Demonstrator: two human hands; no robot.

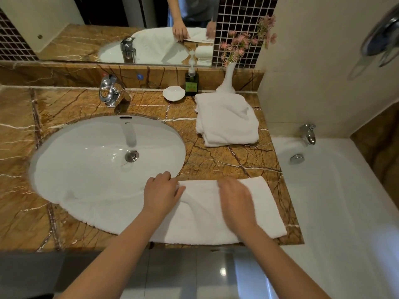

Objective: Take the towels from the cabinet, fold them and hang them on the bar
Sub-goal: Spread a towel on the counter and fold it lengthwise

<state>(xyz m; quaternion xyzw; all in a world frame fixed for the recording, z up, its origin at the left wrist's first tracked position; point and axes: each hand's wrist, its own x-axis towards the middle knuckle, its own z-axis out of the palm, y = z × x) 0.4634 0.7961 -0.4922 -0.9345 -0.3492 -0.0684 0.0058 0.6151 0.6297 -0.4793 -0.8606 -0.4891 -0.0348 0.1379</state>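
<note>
Folding was judged to be in hand: the towel [264, 212], laid over the counter [216, 162] and the sink [97, 160], was pinched at its edge by the left hand [162, 194] and pressed by the flat, blurred right hand [235, 198], and a further fold seemed needed.

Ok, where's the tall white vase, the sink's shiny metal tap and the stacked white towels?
tall white vase [230, 76], head view, its neck
sink's shiny metal tap [121, 94], head view, its spout
stacked white towels [226, 119], head view, top towel's middle
</note>
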